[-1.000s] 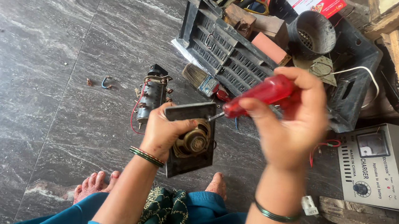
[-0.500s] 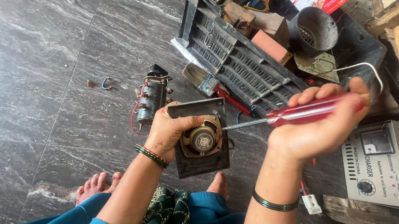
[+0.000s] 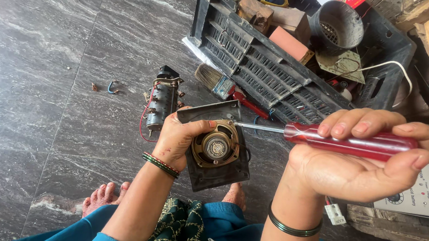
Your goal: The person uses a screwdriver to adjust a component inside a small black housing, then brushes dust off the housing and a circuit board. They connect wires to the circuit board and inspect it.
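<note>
- Left hand (image 3: 180,138): closed on the left edge of one dark speaker panel (image 3: 220,172), held above the floor (image 3: 50,72) at scene centre.
- One round speaker (image 3: 216,147) sits in the panel.
- Right hand (image 3: 364,163): wrapped around one red-handled screwdriver (image 3: 350,142); its tip meets the panel's far edge.
- One paintbrush (image 3: 217,82) and one wired component (image 3: 162,101) lie just beyond.
- One black crate (image 3: 260,63) stands far right.

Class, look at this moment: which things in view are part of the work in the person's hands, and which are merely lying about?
In hand:
left hand gripping the black speaker panel
right hand holding the red-handled screwdriver, tip at the panel's edge

Lying about:
paintbrush
wired switch unit on the floor
black crate of oddments
white meter box
</note>
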A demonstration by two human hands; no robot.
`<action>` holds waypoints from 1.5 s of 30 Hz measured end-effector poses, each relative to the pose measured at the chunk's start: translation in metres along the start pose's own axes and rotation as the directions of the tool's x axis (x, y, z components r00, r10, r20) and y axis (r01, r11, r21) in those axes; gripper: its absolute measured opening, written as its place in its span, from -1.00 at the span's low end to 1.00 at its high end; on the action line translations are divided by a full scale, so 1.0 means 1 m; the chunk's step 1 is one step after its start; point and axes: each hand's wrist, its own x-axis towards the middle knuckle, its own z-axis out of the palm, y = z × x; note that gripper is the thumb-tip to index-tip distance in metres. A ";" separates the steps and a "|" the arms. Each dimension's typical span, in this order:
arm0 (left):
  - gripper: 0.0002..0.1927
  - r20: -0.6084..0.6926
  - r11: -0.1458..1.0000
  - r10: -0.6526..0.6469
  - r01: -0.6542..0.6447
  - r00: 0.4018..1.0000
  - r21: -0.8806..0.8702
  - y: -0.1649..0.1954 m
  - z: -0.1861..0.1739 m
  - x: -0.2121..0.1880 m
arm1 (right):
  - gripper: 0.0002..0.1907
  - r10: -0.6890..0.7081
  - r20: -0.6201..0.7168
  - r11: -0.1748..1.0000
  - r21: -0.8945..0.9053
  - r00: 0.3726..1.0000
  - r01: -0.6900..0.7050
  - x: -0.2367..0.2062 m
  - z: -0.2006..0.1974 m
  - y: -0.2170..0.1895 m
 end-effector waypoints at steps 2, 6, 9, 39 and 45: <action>-0.75 -0.002 1.000 -0.009 0.009 1.000 0.013 -0.001 0.000 -0.001 | -0.62 0.000 -0.012 1.000 -0.003 1.000 0.000 0.001 0.003 -0.003; -0.74 -0.003 1.000 -0.013 0.013 1.000 0.015 -0.001 0.001 -0.001 | -0.61 -0.003 -0.009 1.000 -0.031 1.000 0.003 0.001 0.006 -0.002; -0.73 -0.004 0.999 -0.026 0.026 1.000 0.023 -0.001 0.003 -0.002 | -0.61 0.000 0.008 0.999 -0.033 1.000 0.000 0.000 0.005 0.000; -0.73 0.000 0.999 0.004 -0.004 1.000 0.052 0.002 0.005 -0.003 | -0.64 0.050 0.029 0.998 0.038 0.998 -0.051 -0.001 0.001 0.010; -0.73 0.001 0.999 0.001 -0.001 1.000 0.033 0.002 0.005 -0.004 | -0.65 0.036 0.038 0.999 0.019 0.999 -0.036 -0.002 0.002 0.009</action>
